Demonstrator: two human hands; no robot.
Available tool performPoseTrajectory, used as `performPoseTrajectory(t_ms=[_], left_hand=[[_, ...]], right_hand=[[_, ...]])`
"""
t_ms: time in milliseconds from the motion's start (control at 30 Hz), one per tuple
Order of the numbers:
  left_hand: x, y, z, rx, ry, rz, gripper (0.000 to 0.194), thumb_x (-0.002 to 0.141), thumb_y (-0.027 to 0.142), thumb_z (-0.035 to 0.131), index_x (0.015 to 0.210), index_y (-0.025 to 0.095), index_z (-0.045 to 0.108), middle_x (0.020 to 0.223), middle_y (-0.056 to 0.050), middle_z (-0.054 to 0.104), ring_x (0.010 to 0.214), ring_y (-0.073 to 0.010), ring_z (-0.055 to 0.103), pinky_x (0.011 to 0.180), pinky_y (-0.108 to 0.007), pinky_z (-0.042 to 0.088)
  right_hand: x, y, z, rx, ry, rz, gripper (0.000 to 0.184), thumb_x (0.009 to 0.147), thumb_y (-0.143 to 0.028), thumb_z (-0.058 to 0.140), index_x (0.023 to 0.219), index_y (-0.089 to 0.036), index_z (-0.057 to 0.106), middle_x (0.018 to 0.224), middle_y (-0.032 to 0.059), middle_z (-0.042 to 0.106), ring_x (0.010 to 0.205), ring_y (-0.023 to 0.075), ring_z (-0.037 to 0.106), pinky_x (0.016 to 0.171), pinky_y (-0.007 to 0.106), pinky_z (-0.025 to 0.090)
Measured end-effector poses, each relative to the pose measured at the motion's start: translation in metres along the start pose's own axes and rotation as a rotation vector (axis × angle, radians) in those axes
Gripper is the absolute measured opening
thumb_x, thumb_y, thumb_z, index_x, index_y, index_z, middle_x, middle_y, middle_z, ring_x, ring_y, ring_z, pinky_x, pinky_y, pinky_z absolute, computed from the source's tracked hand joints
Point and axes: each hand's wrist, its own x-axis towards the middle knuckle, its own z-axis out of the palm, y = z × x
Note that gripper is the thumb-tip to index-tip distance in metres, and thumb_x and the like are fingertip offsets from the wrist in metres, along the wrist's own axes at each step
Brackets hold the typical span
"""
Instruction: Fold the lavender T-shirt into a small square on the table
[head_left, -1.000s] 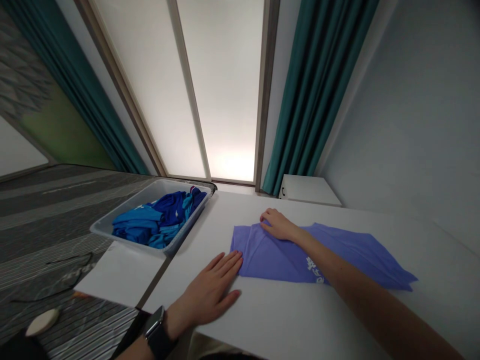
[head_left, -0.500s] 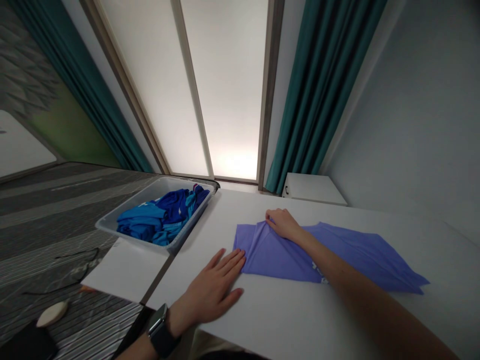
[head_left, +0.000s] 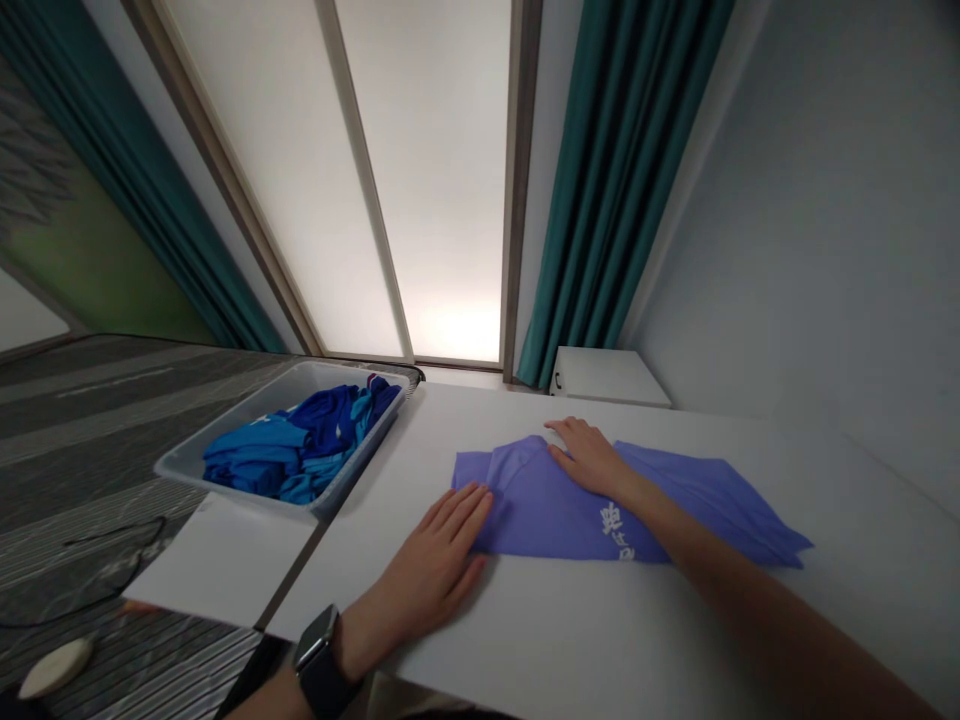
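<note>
A purple shirt (head_left: 540, 510), folded into a long strip with white printed characters showing, lies across the white table (head_left: 600, 630). My left hand (head_left: 442, 545), with a dark watch on the wrist, rests flat on the shirt's left end, fingers stretched out. On the shirt's far edge, near its middle, my right hand (head_left: 589, 455) lies with fingers apart and pointing left. The right forearm crosses over the cloth and hides part of it. Small creases run through the fabric between the two hands.
A clear plastic bin (head_left: 180, 470) holding blue clothes (head_left: 300, 440) stands at the table's left. Beside it is a white board or side surface (head_left: 225, 560). Beyond the table's far edge is a small white cabinet (head_left: 611, 375), near teal curtains (head_left: 592, 200).
My right hand has let go of the shirt's far edge and opened, moving slightly right. More of the white print shows. My left hand reaches a little farther onto the cloth. The view has shifted right.
</note>
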Motion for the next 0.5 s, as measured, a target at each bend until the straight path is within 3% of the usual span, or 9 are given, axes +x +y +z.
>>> performPoseTrajectory(t_ms=[267,500], left_hand=[[0.078,0.025,0.029,0.017,0.032,0.019,0.063,0.099,0.028,0.037,0.156,0.013,0.012,0.16,-0.015,0.026,0.15,-0.0267,0.018,0.118,-0.047,0.03],[0.087,0.018,0.057,0.062,-0.043,-0.085,0.063,0.1,0.042,0.036,0.152,0.007,0.028,0.157,-0.019,0.03,0.147,-0.0303,0.026,0.117,-0.049,0.029]], right_hand=[[-0.041,0.012,-0.004,-0.026,0.065,0.005,0.041,0.097,-0.028,0.041,0.134,-0.016,0.052,0.128,0.0148,0.059,0.12,0.0269,0.052,0.102,0.043,0.041],[-0.076,0.041,0.012,-0.017,0.071,0.023,0.05,0.098,-0.036,0.038,0.142,-0.015,0.047,0.143,0.0157,0.051,0.133,0.0271,0.046,0.111,0.047,0.037]])
